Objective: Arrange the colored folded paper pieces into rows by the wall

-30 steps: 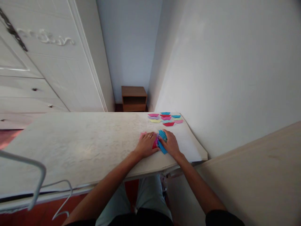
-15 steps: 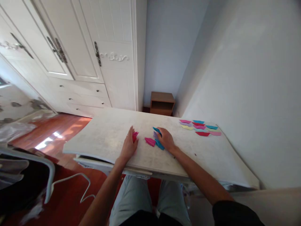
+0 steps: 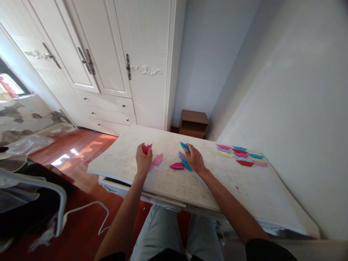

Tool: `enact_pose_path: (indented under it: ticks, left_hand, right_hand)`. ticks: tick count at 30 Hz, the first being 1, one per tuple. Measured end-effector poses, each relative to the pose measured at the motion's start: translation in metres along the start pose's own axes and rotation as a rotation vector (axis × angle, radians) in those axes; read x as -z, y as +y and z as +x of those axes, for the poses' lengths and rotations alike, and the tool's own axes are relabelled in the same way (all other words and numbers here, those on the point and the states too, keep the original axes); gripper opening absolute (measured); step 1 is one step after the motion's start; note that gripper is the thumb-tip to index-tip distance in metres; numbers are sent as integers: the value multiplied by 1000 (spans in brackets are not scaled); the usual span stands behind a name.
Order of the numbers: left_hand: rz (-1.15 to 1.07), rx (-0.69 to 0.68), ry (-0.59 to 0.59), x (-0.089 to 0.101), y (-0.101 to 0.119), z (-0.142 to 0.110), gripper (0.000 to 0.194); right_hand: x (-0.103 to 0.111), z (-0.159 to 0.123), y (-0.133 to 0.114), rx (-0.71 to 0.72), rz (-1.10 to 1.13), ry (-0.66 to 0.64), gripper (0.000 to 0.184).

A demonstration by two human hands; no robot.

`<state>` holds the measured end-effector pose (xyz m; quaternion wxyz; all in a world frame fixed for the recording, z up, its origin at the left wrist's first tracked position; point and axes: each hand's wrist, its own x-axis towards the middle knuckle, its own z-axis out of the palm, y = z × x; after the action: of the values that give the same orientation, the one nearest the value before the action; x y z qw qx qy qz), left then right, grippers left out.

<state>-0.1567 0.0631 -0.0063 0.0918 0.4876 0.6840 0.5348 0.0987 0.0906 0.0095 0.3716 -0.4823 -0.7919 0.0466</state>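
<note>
My left hand (image 3: 143, 160) is curled around a dark pink folded paper piece (image 3: 147, 148) on the white table (image 3: 206, 185). A lighter pink piece (image 3: 158, 159) lies just right of it. My right hand (image 3: 194, 158) rests over a small heap of folded pieces, with blue pieces (image 3: 185, 146) at its fingertips, a purple one (image 3: 182, 156) and a magenta one (image 3: 176, 166) beside it. Its fingers are bent down onto the blue paper.
Several folded paper pieces in pink, blue, yellow and red lie in rows (image 3: 241, 155) near the wall at the table's far right. A white wardrobe (image 3: 108, 65) and a small brown nightstand (image 3: 194, 124) stand behind. A chair frame (image 3: 51, 195) is at the left.
My left hand has carried a dark pink piece leftward, away from the heap, leaving a lighter pink one beside it. My right hand stays on the blue pieces. The camera swung left.
</note>
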Motion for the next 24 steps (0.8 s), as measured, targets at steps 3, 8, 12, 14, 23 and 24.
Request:
enact_pose_path:
  ticks: [3, 8, 12, 14, 23, 24]
  left_hand:
    - [49, 85, 7, 6, -5, 12, 46]
    - [137, -72, -53, 16, -2, 1, 60]
    - [269, -184, -113, 18, 1, -24, 63]
    - [328, -238, -186, 16, 0, -35, 64]
    - [297, -459, -435, 13, -4, -36, 41]
    - [285, -460, -457, 16, -4, -35, 43]
  right_hand:
    - [-8, 10, 11, -76, 41, -26, 41]
    - [-8, 13, 17, -47, 125, -134, 54]
    - [-7, -1, 6, 166, 73, -238, 73]
    - [-10, -12, 2, 262, 9, -339, 88]
    - [-7, -25, 7, 246, 20, -349, 37]
    - [-4, -24, 8, 254, 46, -352, 36]
